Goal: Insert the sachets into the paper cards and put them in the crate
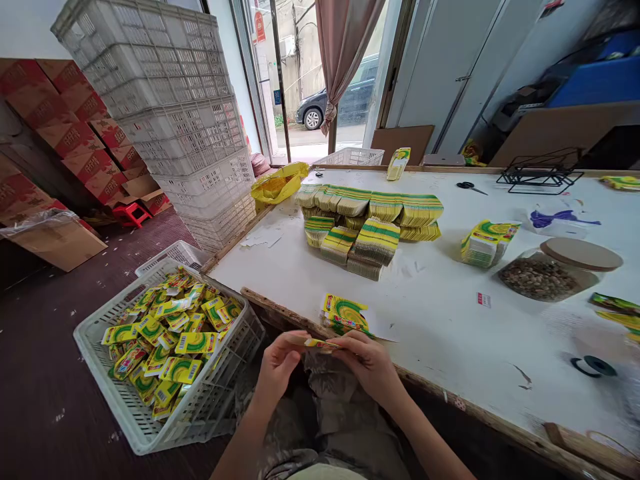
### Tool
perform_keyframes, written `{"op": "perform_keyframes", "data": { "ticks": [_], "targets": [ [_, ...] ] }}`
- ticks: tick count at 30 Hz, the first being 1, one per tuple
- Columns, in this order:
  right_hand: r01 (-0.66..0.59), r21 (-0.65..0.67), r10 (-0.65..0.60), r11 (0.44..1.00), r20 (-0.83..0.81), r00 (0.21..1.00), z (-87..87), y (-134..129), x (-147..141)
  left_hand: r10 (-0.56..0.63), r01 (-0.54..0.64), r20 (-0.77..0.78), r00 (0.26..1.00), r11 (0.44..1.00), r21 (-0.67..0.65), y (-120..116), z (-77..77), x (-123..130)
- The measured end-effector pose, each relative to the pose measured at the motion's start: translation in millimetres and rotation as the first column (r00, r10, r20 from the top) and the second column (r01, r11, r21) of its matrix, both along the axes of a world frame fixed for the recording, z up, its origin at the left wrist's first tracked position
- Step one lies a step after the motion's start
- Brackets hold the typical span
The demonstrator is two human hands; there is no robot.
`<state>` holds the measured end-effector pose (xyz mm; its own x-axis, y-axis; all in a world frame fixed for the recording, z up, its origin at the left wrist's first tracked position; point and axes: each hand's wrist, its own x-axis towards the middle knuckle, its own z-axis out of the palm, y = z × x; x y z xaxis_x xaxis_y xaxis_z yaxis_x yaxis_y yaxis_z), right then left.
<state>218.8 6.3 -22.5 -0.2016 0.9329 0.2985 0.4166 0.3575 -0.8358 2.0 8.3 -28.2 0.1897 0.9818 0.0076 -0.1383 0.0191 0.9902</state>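
Small yellow pkt [320,344] is held over the lap by the near edge of the table [435,320], L end pinched by L hand [280,361] & R end by R hand [369,365], fingers narrowed on it. Yellow cartons [346,312] are laid just beyond; bundled card stacks [376,239] are piled farther back, approx. mid-table. On L, a crate [214,395] is filled w/ loose packs [173,337]; on R, a jar [543,277] w/ brown bits is set on the tabletop.
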Motion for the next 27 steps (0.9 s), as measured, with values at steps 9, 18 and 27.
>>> {"op": "perform_keyframes", "data": {
  "ticks": [9,18,27],
  "targets": [
    [-0.149,0.281,0.072,0.948,0.266,0.961,0.0,-18,-26,-0.247,0.276,-0.516,0.82,0.961,-0.022,-14,17.0,-5],
    [-0.171,-0.407,-0.036,0.897,-0.453,0.891,-4.0,-15,-41,-0.087,0.32,-0.632,0.77,0.909,0.266,-25,4.5,15],
    [-0.191,-0.223,0.117,0.956,-0.306,0.945,-8.1,-18,-38,-0.103,0.298,-0.634,0.766,0.931,0.209,-25,-3.4,18]
  ]
}}
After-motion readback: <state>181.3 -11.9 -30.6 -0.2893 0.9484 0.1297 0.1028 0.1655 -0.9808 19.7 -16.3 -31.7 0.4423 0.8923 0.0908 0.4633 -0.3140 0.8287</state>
